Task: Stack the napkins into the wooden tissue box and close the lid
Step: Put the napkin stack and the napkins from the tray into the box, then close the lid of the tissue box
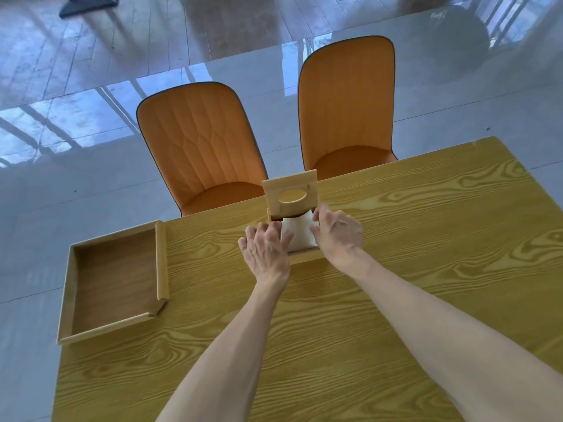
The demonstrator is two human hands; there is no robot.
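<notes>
The wooden tissue box (307, 257) stands at the far edge of the table, its lid (290, 194) with an oval hole raised upright behind it. A stack of white napkins (300, 233) sits in the box opening. My left hand (265, 249) presses on the stack's left side, fingers over the napkins. My right hand (336, 229) holds the stack's right edge with fingers curled against it. Most of the box walls are hidden behind both hands.
A shallow wooden tray (114, 278) with nothing in it lies at the table's left edge. Two orange chairs, one at the left (201, 141) and one at the right (347, 102), stand beyond the far edge. The wood-grain table (411, 269) extends right and toward me.
</notes>
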